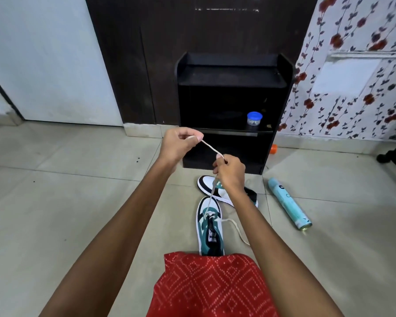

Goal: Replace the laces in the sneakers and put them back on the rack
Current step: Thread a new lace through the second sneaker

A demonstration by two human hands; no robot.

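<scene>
Lacing of the near sneaker (209, 227) looks barely begun: one pale lace (212, 150) crosses only its lowest eyelets, as far as I can tell. One end rises to the hands and the other trails loose on the floor (78, 202) to the shoe's right. The left hand (181, 144) pinches the tip between thumb and fingers (193, 138). The right hand (230, 171) pinches the same lace lower down, so it runs taut between them. The next move, I'd judge, calls for guiding that tip into the next free eyelet and evening up both ends. Counting: two sneakers, the second sneaker (209, 185) lying tipped just beyond the first, seemingly unlaced; one lace that I can see; and one black rack (233, 74) standing behind them. One blue-lidded jar (254, 121) sits on its shelf, and one spray can (288, 202) lies on the floor.
</scene>
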